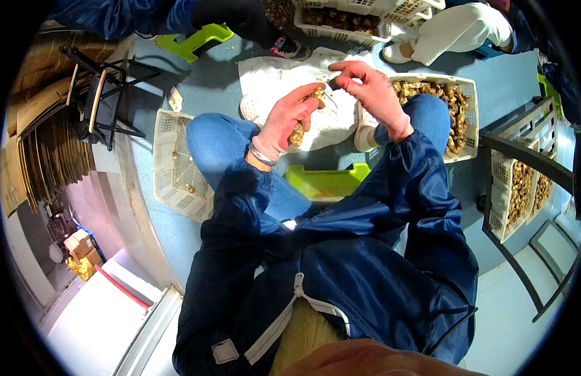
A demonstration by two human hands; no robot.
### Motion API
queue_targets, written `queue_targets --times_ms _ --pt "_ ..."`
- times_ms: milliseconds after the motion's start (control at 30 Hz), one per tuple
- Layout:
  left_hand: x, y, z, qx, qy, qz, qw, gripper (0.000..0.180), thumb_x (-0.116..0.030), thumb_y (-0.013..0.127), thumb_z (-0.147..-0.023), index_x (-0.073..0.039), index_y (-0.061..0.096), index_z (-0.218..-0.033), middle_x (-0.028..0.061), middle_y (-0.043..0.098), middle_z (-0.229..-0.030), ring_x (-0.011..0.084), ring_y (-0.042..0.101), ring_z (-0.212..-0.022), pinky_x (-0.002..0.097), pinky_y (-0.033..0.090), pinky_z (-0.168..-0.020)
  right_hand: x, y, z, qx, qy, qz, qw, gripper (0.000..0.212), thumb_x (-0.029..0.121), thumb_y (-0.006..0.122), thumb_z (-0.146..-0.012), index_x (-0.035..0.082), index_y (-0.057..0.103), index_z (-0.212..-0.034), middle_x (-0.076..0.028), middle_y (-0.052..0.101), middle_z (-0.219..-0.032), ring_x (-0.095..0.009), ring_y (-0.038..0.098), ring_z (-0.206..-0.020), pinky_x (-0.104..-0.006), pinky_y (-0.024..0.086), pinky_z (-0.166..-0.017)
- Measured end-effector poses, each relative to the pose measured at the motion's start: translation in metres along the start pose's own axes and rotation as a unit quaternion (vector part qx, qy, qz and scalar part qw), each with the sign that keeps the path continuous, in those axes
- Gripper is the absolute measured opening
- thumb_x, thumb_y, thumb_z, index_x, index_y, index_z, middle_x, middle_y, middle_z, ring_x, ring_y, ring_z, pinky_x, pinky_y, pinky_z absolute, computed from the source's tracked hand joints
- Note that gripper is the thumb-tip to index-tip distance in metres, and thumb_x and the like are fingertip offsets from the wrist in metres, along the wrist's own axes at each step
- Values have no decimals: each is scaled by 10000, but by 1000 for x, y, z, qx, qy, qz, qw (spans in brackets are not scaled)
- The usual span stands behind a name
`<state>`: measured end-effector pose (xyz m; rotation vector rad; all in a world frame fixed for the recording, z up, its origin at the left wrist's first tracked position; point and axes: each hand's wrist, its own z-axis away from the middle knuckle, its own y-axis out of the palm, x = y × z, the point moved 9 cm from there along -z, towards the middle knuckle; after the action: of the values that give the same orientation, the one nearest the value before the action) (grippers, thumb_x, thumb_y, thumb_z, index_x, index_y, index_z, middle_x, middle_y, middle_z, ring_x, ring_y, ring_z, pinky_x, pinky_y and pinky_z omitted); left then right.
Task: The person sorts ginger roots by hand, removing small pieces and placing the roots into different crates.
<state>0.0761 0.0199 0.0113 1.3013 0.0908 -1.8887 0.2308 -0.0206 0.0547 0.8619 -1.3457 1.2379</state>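
Observation:
My left hand (283,122) is closed, pinching a knobbly brown-and-cream mushroom (317,93) between thumb and fingertips. A second such mushroom (297,135) shows at the palm's lower edge. To its right, my right hand (378,94) has its thumb and forefinger bent together close to the held piece; something thin and small may be between them, but I cannot make it out. Both hands hover over a white cloth (256,72) spread on the floor between my feet. By my right knee stands a white basket (473,128) full of similar mushrooms (456,103).
A white basket (162,141) with a few pieces stands by my left knee. A green stool (328,182) is below my hands. Filled crates (502,194) sit on a dark-framed cart (535,156) at right. Co-workers' legs (456,34) and crates (347,36) are ahead; stacked cardboard (52,156) lies left.

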Motion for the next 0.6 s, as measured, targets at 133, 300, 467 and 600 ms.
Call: queue_targets --times_ms 133,300,467,600 --pt "0 0 1 1 -11 -5 1000 417 -136 598 -920 -43 534 -1322 19 629 -989 23 464 -609 163 381 -529 7 3 0 24 -19 9 999 193 213 636 -869 37 700 -918 -72 641 -1200 -190 597 -1050 -305 473 -884" --pt "-3 -1 3 -5 -22 -45 999 406 -121 620 -897 -56 562 -1294 23 625 -991 37 478 -605 170 405 -534 4 -1 -3 18 -38 75 996 188 215 632 -872 44 696 -918 -71 643 -1191 -221 602 -1059 -323 474 -892" --pt "-2 -2 5 -21 -32 -48 998 425 -131 646 -900 -71 557 -1311 -28 597 -924 13 457 -574 156 367 -500 7 3 1 19 -53 71 996 172 204 634 -876 40 684 -894 -77 648 -1175 -232 600 -1037 -332 478 -869" --pt "-1 -4 3 -26 -22 -57 998 427 -126 640 -907 -71 550 -1321 -29 600 -915 14 464 -558 154 364 -487 11 9 1 44 -73 65 994 169 204 636 -871 43 684 -891 -78 649 -1168 -236 603 -1032 -337 480 -865"
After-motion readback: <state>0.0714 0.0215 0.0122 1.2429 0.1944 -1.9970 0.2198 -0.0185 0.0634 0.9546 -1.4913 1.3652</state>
